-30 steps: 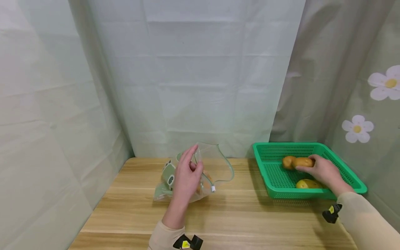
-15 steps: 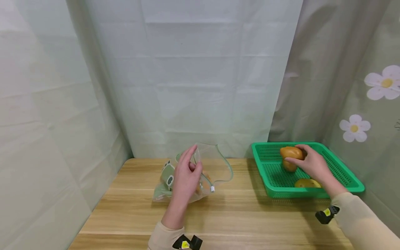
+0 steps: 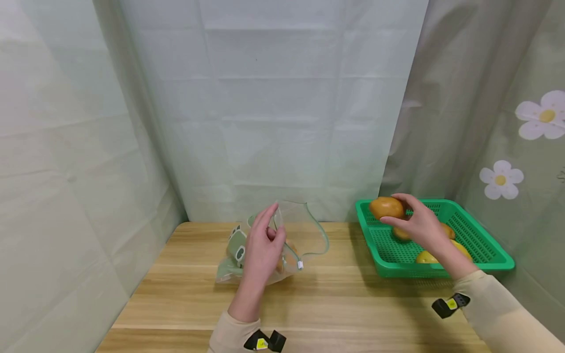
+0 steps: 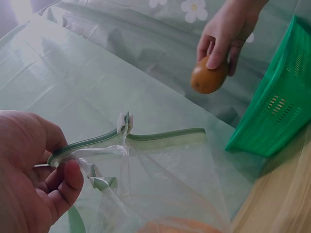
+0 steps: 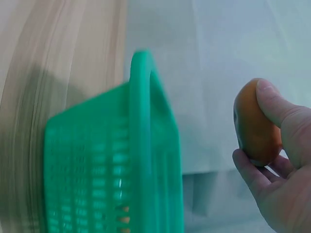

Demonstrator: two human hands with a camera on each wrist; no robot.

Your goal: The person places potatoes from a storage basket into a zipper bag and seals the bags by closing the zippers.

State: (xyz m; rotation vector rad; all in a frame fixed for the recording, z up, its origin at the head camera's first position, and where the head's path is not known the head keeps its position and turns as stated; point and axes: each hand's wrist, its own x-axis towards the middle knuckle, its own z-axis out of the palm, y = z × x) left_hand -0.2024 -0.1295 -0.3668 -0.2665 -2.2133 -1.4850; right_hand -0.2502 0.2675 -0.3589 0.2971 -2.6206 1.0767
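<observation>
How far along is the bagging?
Done: something orange shows through the clear zip bag, so at least one piece looks packed.
In hand: the right hand holds an orange-brown oval fruit in the air, outside the bag; the left hand pinches the bag's edge.
Left: brown fruit and yellow fruit in the green basket, probably; the bag's mouth is open.

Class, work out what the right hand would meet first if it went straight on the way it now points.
Probably the pale curtain behind the table, with the brown oval item held in the right hand touching first; depth is unclear.
</observation>
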